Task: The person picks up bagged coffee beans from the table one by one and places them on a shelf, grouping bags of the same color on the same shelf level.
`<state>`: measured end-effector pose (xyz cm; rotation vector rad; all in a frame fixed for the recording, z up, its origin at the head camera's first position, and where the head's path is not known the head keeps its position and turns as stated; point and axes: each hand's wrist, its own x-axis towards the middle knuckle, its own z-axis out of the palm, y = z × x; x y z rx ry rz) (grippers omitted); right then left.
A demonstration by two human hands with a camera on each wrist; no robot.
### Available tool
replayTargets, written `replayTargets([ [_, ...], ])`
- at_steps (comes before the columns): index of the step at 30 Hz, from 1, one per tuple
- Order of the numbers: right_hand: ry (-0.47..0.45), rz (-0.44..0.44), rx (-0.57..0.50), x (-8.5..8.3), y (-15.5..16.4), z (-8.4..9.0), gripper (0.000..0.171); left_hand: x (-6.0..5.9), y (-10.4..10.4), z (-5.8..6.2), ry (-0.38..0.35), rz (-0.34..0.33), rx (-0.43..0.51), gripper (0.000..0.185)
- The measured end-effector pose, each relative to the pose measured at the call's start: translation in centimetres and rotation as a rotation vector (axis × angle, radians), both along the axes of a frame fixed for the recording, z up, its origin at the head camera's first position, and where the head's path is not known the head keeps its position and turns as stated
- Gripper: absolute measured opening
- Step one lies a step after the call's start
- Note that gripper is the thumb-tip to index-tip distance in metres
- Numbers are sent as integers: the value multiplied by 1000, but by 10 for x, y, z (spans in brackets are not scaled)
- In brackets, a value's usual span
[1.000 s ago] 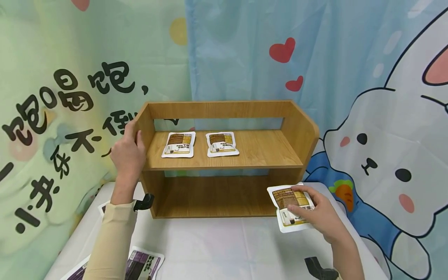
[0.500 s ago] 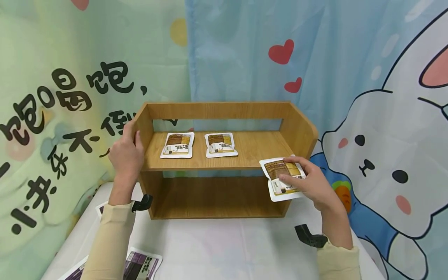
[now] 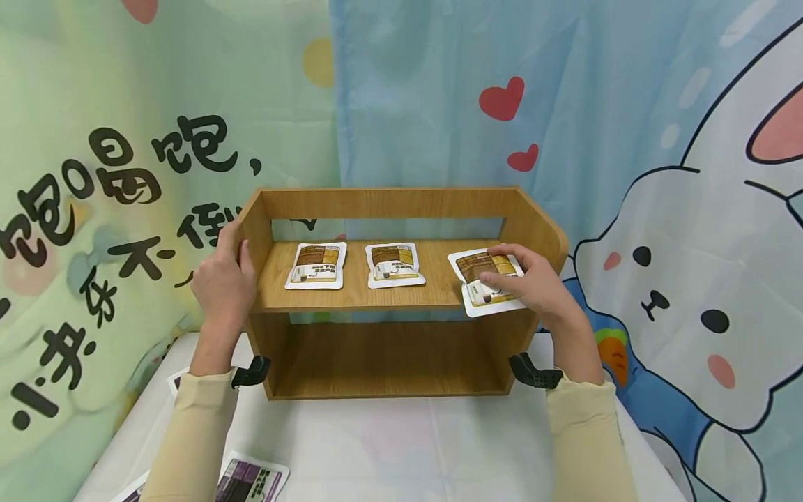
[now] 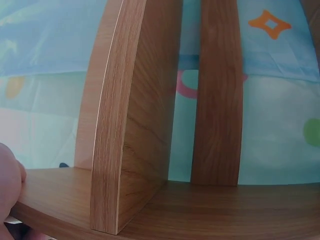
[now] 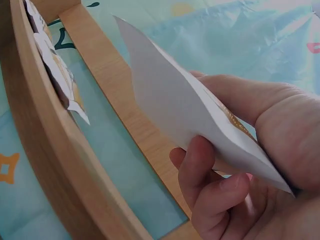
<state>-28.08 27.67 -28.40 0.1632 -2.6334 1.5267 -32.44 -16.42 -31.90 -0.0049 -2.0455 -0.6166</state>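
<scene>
Right hand (image 3: pixel 544 293) grip pinches brown sachet (image 3: pixel 484 275) over wooden shelf (image 3: pixel 389 296); left hand (image 3: pixel 221 282) grip wraps shelf's left panel.

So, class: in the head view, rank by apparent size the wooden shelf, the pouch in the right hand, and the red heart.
1. wooden shelf
2. pouch in the right hand
3. red heart, though it hangs farther back, so unsure.

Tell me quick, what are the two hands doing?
Left hand: grips the left side panel of the wooden shelf.
Right hand: pinches a brown-and-white packet over the upper board.
</scene>
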Motion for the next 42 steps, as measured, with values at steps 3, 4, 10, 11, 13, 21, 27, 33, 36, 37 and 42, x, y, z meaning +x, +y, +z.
replayTargets([
  [3, -1, -9, 26, -11, -1, 7, 63, 1, -1, 0, 4, -7, -3, 32],
  [4, 0, -9, 37, -14, -2, 10, 64, 1, -1, 0, 5, -7, -3, 32],
  [10, 5, 25, 64, -34, -2, 22, 67, 1, 0, 3, 10, -11, 1, 31],
  [11, 4, 26, 56, -37, -2, 24, 66, 1, 0, 4, 10, -14, 2, 31],
  [13, 8, 23, 55, -43, -3, 26, 65, 1, 0, 4, 11, -17, 5, 31],
  [21, -25, -11, 39, -66, -10, 21, 66, 1, 1, 5, -5, 3, 15, 31],
  [27, -71, -34, 58, -80, -9, 17, 64, 2, 3, 5, -5, 12, 14, 32],
  [33, -92, -33, 56, -89, -6, 12, 64, 2, 3, 4, -2, 12, 11, 32],
  [36, -89, -18, 63, -91, -6, 9, 65, 2, 2, 3, -2, 12, 11, 32],
  [37, -89, -12, 67, -92, -6, 8, 66, 2, 1, 3, -4, 12, 10, 32],
  [42, -110, -16, 86, -96, -6, 0, 67, 4, 1, 3, -11, 13, 13, 32],
])
